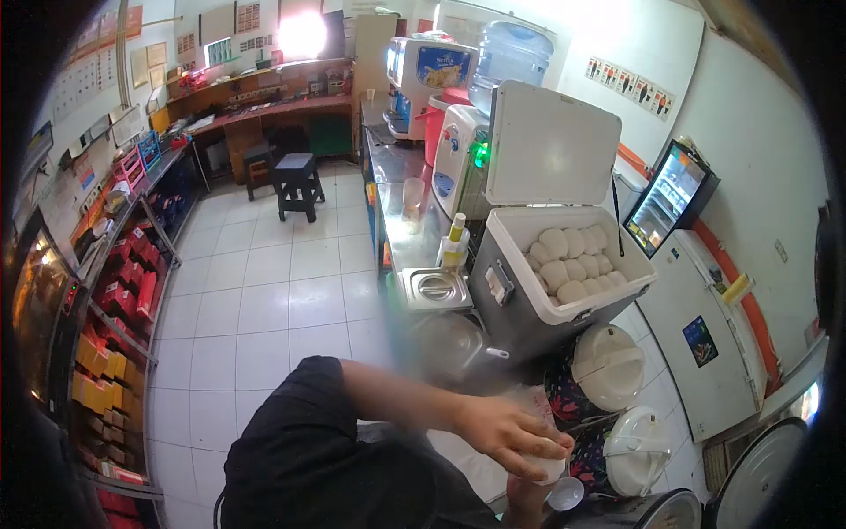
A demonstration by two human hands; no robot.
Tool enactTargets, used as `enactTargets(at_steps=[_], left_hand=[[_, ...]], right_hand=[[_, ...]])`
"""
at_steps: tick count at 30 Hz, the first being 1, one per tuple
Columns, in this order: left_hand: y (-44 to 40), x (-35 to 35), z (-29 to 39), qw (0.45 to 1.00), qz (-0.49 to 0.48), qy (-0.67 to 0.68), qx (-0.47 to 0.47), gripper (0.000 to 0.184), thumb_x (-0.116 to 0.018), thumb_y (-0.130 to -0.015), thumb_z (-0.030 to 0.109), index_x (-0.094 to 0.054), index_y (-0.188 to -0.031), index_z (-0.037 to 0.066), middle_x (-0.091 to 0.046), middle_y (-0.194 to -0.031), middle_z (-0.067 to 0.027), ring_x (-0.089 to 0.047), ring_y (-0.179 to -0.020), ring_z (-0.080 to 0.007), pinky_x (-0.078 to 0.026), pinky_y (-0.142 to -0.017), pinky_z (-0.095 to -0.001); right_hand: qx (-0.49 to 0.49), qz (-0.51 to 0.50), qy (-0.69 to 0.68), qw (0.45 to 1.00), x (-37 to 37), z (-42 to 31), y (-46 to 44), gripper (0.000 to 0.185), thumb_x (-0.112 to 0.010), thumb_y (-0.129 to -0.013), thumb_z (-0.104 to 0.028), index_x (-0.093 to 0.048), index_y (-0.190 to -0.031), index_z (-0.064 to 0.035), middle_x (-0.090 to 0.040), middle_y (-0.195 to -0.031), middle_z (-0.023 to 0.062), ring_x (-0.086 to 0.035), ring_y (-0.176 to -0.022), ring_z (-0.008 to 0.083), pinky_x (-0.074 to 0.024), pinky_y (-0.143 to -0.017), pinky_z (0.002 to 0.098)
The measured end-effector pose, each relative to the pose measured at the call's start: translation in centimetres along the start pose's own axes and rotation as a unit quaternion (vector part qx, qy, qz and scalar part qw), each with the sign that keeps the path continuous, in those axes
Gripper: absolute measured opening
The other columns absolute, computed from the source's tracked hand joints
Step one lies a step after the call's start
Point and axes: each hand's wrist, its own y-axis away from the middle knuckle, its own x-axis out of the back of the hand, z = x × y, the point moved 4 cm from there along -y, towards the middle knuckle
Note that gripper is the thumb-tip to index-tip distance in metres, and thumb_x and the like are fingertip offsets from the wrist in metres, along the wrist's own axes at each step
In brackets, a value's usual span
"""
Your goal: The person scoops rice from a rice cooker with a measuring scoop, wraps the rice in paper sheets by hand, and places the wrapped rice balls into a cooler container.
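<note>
1. The left hand (511,435) reaches across from the left to the near right; its fingers are bent, partly closed, over a small white item (552,465). They touch it, but I cannot tell whether they grip it.
2. The right hand (527,495) is lower and mostly hidden beneath the left; its closure and any hold cannot be told.
3. The white item is between the hands, with a small cup (566,495) just beside it.
4. Right of the hands are two pots with white lids, one nearer (636,451), one farther (610,366).
5. Beyond the hands, a grey cooler (529,322) has its lid (551,145) raised and round white buns (573,264) inside.
6. Left of the cooler are a lidded metal container (435,287) and a yellow-capped bottle (453,247).
7. Farther off, a water dispenser (456,159) stands on the worktop (401,165).
8. A dark stool (297,176) stands on the tiled floor (264,264), far left.
</note>
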Motion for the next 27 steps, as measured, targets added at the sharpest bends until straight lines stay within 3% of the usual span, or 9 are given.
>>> enactTargets(at_steps=[4, 6, 9, 10, 12, 14, 16, 18, 27], left_hand=[[0.6, 2.0, -2.0, 0.999, -0.030, -0.003, -0.023, 0.028, -0.059, -0.094, 0.015, -0.058, -0.122, 0.013, -0.058, -0.129, -0.0199, -0.065, -0.110, -0.0369, -0.059, -0.083, -0.0399], [1.4, 2.4, -3.1, 0.998, -0.045, -0.013, -0.046, 0.027, -0.057, -0.097, 0.018, -0.057, -0.123, 0.013, -0.059, -0.131, -0.0200, -0.065, -0.109, -0.0358, -0.058, -0.084, -0.0404], [2.2, 3.7, -5.4, 0.992, -0.087, -0.051, -0.075, 0.030, -0.056, -0.097, 0.019, -0.054, -0.127, 0.014, -0.056, -0.136, -0.0184, -0.060, -0.120, -0.0368, -0.054, -0.096, -0.0462], [3.4, 3.6, -6.9, 0.986, -0.119, -0.085, -0.083, 0.034, -0.054, -0.097, 0.020, -0.050, -0.131, 0.016, -0.052, -0.142, -0.0169, -0.052, -0.131, -0.0348, -0.043, -0.108, -0.0509], [3.9, 7.0, -11.5, 0.972, -0.218, -0.069, 0.053, 0.043, -0.054, -0.097, 0.024, -0.048, -0.140, 0.024, -0.048, -0.148, -0.0091, -0.045, -0.137, -0.0304, -0.037, -0.112, -0.0520], [6.9, 8.7, -16.9, 0.932, -0.292, -0.091, 0.194, 0.046, -0.061, -0.093, 0.029, -0.053, -0.139, 0.025, -0.043, -0.153, -0.0063, -0.042, -0.140, -0.0302, -0.028, -0.116, -0.0553], [10.4, 10.4, -23.4, 0.906, -0.199, -0.115, 0.356, 0.045, -0.068, -0.088, 0.033, -0.061, -0.129, 0.018, -0.050, -0.146, -0.0106, -0.044, -0.137, -0.0330, -0.030, -0.113, -0.0550], [13.4, 12.0, -27.8, 0.908, -0.164, -0.204, 0.328, 0.042, -0.072, -0.083, 0.033, -0.066, -0.121, 0.015, -0.054, -0.140, -0.0117, -0.047, -0.133, -0.0332, -0.034, -0.111, -0.0518], [15.8, 11.7, -33.5, 0.866, -0.133, -0.125, 0.466, 0.050, -0.074, -0.078, 0.042, -0.068, -0.109, 0.003, -0.067, -0.116, -0.0172, -0.061, -0.111, -0.0375, -0.048, -0.096, -0.0466]], right_hand=[[-0.081, -0.123, 0.224, 0.963, -1.3, -3.2, -2.3, 0.064, -0.076, -0.083, -0.045, -0.046, -0.124, -0.0056, -0.058, -0.114, 0.0074, -0.059, -0.113, 0.0204, -0.0485, -0.095, 0.0369], [-0.123, -0.207, 0.054, 0.969, -1.7, -3.4, -4.0, 0.063, -0.077, -0.081, -0.046, -0.048, -0.119, -0.0049, -0.058, -0.111, 0.0086, -0.058, -0.110, 0.0195, -0.0478, -0.093, 0.0348], [-0.119, -0.149, 0.204, 0.960, -3.7, -3.8, -7.4, 0.040, -0.076, -0.085, -0.031, -0.052, -0.108, -0.0091, -0.058, -0.101, -0.0004, -0.056, -0.092, 0.0116, -0.0464, -0.077, 0.0261], [-0.126, -0.127, 0.236, 0.955, -2.5, -3.4, -9.1, 0.045, -0.079, -0.083, -0.035, -0.050, -0.106, -0.0095, -0.055, -0.099, -0.0012, -0.053, -0.089, 0.0103, -0.0454, -0.077, 0.0256], [-0.112, -0.070, 0.210, 0.969, -2.6, -3.3, -12.8, 0.056, -0.083, -0.078, -0.042, -0.047, -0.107, -0.0100, -0.054, -0.099, -0.0002, -0.051, -0.087, 0.0095, -0.0453, -0.076, 0.0258], [-0.115, 0.038, 0.198, 0.973, -1.7, -4.7, -17.3, 0.070, -0.087, -0.071, -0.029, -0.046, -0.124, -0.0067, -0.058, -0.108, 0.0044, -0.061, -0.100, 0.0181, -0.0534, -0.086, 0.0356], [-0.021, 0.008, 0.090, 0.996, -3.3, -6.0, -23.9, 0.057, -0.069, -0.079, -0.010, -0.044, -0.130, -0.0030, -0.058, -0.114, 0.0114, -0.062, -0.108, 0.0267, -0.0538, -0.095, 0.0446], [-0.032, 0.081, 0.120, 0.989, -1.2, -6.6, -31.4, 0.049, -0.066, -0.085, -0.010, -0.046, -0.130, -0.0029, -0.059, -0.117, 0.0106, -0.061, -0.108, 0.0270, -0.0520, -0.093, 0.0486], [-0.115, 0.370, 0.265, 0.883, 13.9, 0.8, -59.6, 0.026, -0.078, -0.085, -0.014, -0.064, -0.107, -0.0102, -0.059, -0.104, 0.0064, -0.058, -0.093, 0.0218, -0.0516, -0.070, 0.0352]])
